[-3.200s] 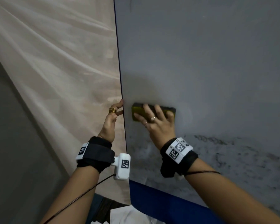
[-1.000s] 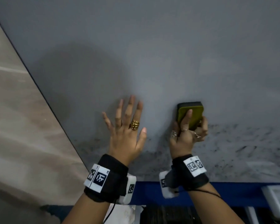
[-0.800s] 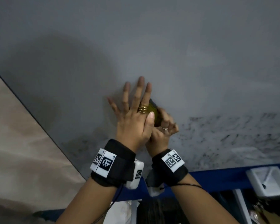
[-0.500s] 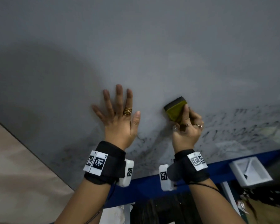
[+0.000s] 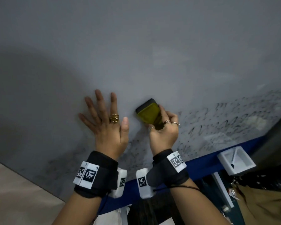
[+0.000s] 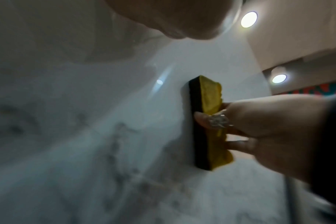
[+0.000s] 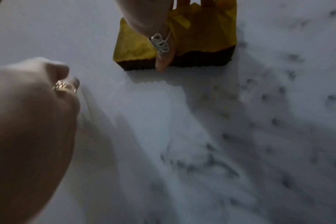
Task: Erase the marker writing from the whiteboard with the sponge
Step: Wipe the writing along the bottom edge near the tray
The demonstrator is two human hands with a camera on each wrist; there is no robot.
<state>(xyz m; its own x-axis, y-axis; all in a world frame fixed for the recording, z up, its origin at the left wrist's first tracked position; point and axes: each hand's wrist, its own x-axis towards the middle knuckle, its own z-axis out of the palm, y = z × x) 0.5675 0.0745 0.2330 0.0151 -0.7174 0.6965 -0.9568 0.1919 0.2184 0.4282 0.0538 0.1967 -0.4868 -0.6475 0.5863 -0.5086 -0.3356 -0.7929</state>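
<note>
The whiteboard point(image 5: 152, 46) fills the head view, grey and wiped above, with smeared black marker writing point(image 5: 234, 117) along its lower right. My right hand point(image 5: 162, 127) grips a yellow sponge point(image 5: 148, 113) with a dark scouring face and holds that face against the board. In the left wrist view the sponge point(image 6: 207, 121) stands edge-on against the board, dark side touching it. In the right wrist view my thumb crosses the sponge point(image 7: 201, 37). My left hand point(image 5: 104, 117) lies flat on the board with fingers spread, just left of the sponge.
A blue frame strip point(image 5: 201, 163) runs under the board. A small white tray point(image 5: 234, 161) holding a marker hangs on it at the lower right. A beige wall point(image 5: 15, 200) shows at the lower left. Fainter smudges point(image 7: 220, 159) spread below the sponge.
The sponge has slid right across the board from behind my left hand and tilted. My left hand stays pressed flat on the board. The view has swung right, showing more writing and the tray.
</note>
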